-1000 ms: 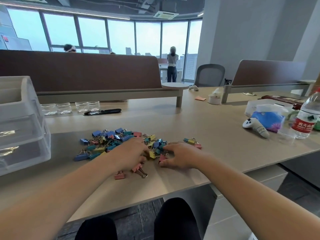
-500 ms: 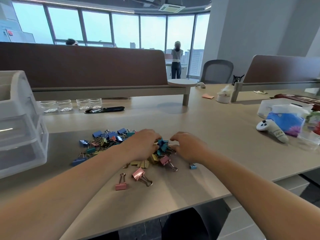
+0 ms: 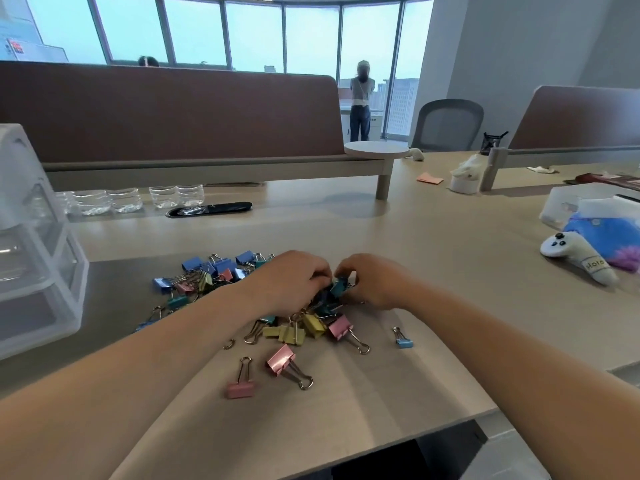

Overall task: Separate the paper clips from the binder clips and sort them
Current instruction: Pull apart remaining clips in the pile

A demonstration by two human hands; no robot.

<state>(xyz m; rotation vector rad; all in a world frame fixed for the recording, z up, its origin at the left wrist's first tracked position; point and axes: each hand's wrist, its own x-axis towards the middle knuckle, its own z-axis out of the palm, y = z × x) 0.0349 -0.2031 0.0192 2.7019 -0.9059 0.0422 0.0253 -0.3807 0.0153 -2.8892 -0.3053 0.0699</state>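
We find the sorting barely begun. The binder clips (image 3: 221,271) lie in one mixed heap on the bench (image 3: 450,271), and we can make out no paper clips. The left hand (image 3: 294,282) and right hand (image 3: 375,282) curl into the heap's centre. We cannot tell whether either grip is clamped on a clip.

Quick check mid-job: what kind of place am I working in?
Most likely an open-plan office: a long pale wooden desk with brown fabric divider panels, a grey mesh swivel chair, and tall windows overlooking city buildings.
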